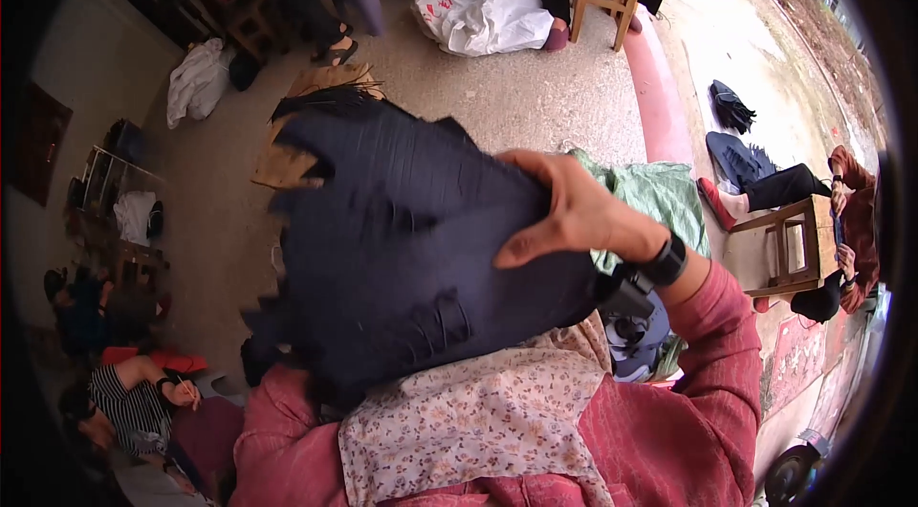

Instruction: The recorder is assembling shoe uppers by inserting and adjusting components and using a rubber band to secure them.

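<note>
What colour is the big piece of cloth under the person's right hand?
Dark navy, almost black, with jagged cut edges: the cloth under the right hand, seen in the head view.
</note>
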### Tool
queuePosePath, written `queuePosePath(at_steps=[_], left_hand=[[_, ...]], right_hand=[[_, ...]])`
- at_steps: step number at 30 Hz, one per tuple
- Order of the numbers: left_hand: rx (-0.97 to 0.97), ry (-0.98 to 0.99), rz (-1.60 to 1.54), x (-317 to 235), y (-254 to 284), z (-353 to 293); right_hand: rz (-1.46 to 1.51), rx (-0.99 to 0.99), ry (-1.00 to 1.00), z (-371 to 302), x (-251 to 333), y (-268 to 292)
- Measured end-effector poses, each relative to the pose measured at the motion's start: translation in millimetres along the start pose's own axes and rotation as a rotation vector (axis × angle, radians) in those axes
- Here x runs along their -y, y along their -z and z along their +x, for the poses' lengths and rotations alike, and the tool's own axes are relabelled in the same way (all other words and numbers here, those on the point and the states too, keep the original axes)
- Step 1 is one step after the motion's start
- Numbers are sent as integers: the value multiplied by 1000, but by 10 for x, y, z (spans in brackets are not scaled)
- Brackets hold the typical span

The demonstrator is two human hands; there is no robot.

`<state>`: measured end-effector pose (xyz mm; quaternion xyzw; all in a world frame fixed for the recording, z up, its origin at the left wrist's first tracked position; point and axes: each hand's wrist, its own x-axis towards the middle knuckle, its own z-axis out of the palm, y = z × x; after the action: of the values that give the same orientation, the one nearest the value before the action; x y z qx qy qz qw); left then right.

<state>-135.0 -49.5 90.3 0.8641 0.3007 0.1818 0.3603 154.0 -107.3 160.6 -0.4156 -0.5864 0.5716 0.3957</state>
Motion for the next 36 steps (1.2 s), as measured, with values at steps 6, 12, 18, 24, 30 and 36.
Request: queuePosePath(at_steps=[6, 12, 18, 24, 30, 36], left_hand=[[-3, 24, 153, 44, 63, -103], [-4, -19, 320, 55, 108, -266], [-108, 419, -751, -12, -155, -267], [-451, 636, -927, 755, -56, -731], [-706, 395, -514, 808, 1091, -296], [-71, 145, -169, 381, 919, 1047]], right_hand=[[235, 65, -180, 493, 114, 474], [537, 12, -431, 705, -285, 827], [486, 88, -468, 667, -807, 696], [271, 355, -221, 550, -920, 642], [106, 420, -141, 574, -512, 337], [-306, 395, 108, 560, -368, 97]])
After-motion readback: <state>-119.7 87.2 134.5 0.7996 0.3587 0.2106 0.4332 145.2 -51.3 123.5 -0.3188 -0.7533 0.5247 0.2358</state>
